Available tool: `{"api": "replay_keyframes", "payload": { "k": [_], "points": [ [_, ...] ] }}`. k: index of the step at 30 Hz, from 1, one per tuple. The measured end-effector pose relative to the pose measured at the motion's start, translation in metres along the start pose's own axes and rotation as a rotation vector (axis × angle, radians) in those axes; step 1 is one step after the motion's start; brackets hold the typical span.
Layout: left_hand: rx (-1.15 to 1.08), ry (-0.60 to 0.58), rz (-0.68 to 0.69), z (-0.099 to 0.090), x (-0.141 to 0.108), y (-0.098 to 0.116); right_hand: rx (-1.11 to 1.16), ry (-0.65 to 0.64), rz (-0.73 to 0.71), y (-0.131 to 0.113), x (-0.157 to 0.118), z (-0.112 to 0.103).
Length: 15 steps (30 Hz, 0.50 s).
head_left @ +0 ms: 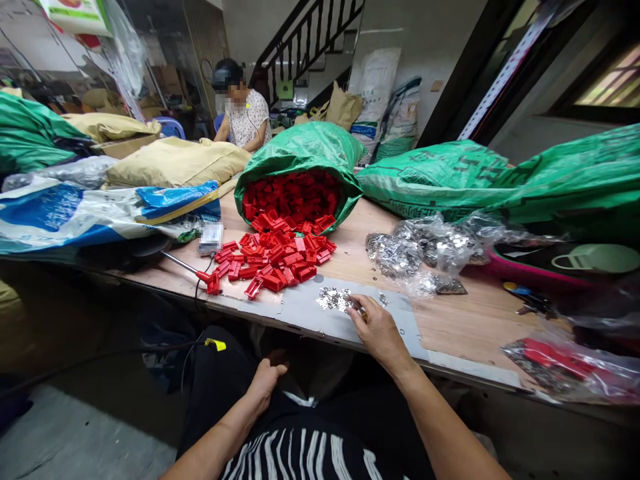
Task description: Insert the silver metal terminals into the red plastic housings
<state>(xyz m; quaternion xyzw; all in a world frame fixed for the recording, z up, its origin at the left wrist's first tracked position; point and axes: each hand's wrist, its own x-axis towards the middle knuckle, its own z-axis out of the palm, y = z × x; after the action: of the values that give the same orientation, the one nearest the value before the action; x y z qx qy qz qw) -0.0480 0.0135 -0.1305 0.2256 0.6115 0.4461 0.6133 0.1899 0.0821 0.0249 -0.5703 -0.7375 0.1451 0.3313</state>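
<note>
My right hand (375,327) is over the grey sheet at the table's front edge, its fingers pinched at the right side of a small pile of shiny metal pieces (334,299). What lies between its fingertips is too small to name. Below the table edge, over my lap, my left hand (267,380) is closed, and its contents are hidden. Red plastic parts (280,257) spill onto the table from an open green sack (305,150). One red part (211,283) sits at the end of a metal rod, left of the heap.
Clear bags of metal pieces (400,253) lie right of the heap. More green sacks (440,177) line the back right. A pink tray (520,268) and a bagged bundle (560,360) are at right. A person (253,120) sits beyond the table.
</note>
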Motion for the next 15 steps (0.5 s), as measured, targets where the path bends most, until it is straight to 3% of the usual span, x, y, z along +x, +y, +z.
{"api": "replay_keyframes", "payload": {
  "k": [4,8,12,15],
  "points": [
    [0.031,0.007,0.125,0.000,-0.001,0.011,-0.090,-0.021,0.042,0.007,0.007,-0.005],
    [0.069,-0.028,0.256,0.002,-0.015,0.036,-0.216,-0.108,0.101,0.015,0.001,-0.003],
    [0.231,0.028,0.582,0.003,-0.033,0.072,-0.255,-0.100,0.100,0.014,-0.002,0.003],
    [0.386,0.201,0.833,0.002,-0.036,0.100,-0.285,-0.092,0.070,0.012,0.000,0.007]
  ]
}}
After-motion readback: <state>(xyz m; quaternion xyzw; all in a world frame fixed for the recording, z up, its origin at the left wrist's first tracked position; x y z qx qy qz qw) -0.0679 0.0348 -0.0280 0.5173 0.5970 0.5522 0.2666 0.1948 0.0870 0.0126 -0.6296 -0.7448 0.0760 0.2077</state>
